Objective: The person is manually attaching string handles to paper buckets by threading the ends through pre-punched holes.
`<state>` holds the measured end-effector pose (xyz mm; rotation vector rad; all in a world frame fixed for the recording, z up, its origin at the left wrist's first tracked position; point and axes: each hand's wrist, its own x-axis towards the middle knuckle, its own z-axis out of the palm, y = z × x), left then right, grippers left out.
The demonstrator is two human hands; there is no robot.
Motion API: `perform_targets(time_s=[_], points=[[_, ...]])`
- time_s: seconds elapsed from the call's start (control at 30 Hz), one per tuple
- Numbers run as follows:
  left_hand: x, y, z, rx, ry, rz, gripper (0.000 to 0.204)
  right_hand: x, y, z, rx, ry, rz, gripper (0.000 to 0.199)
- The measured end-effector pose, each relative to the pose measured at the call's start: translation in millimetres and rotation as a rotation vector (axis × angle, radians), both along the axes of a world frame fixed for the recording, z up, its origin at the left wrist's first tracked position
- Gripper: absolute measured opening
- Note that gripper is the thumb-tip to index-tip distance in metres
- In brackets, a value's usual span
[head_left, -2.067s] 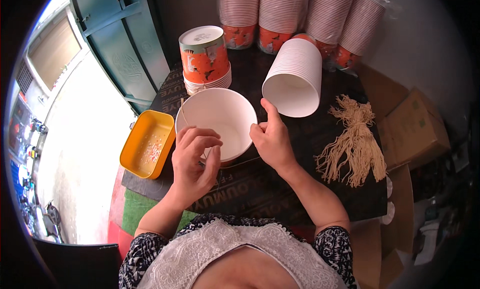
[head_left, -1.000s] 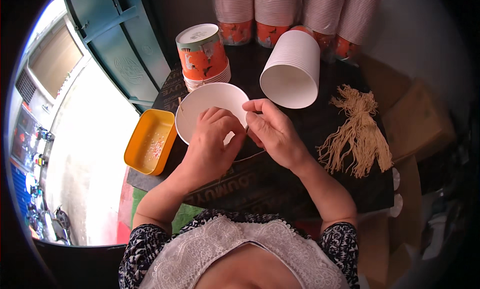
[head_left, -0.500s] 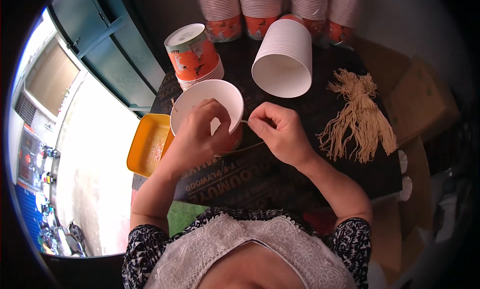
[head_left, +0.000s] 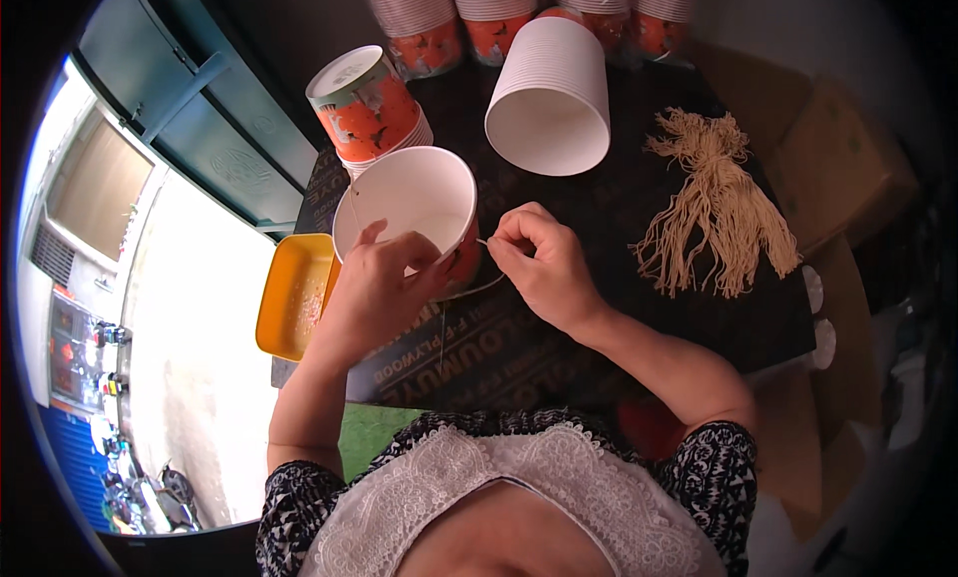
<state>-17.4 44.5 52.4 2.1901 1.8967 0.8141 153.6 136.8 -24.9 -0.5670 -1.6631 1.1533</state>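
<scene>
My left hand (head_left: 374,283) has closed round the near rim of the white paper bucket (head_left: 404,203), now tipped towards me and seemingly empty, while my right hand (head_left: 539,263) has moved in beside it, pinching a thin string (head_left: 482,244) at its side, the yellow tray (head_left: 294,292) holding something pale.

Daylight from the left, fisheye frame with black corners

The pale ground left of the dark tabletop (head_left: 559,337) is blown out to near white; the tabletop is evenly lit with soft shadows, edges toward the rim bend and blur, and the centre is sharp.
</scene>
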Motion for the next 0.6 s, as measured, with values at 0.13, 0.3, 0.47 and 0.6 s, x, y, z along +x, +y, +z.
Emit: perform_targets(time_s=[0.13,0.3,0.47,0.6], points=[[-2.1,-6.8,3.6,-0.052,0.0,0.004,0.009,-4.8,-4.1,-3.2,0.027,0.013,-0.011,0.011],[-12.4,-6.1,0.4,0.04,-0.106,-0.018,0.008,-7.3,-9.5,-5.5,0.014,0.014,0.001,0.011],[-11.7,-4.3,8.7,-0.053,-0.154,0.036,0.008,-7.3,-11.2,-5.4,0.024,0.015,-0.001,0.011],[-12.1,-2.1,11.5,-0.071,-0.117,0.013,0.01,-8.9,-11.9,-6.0,0.008,0.03,0.022,0.012]])
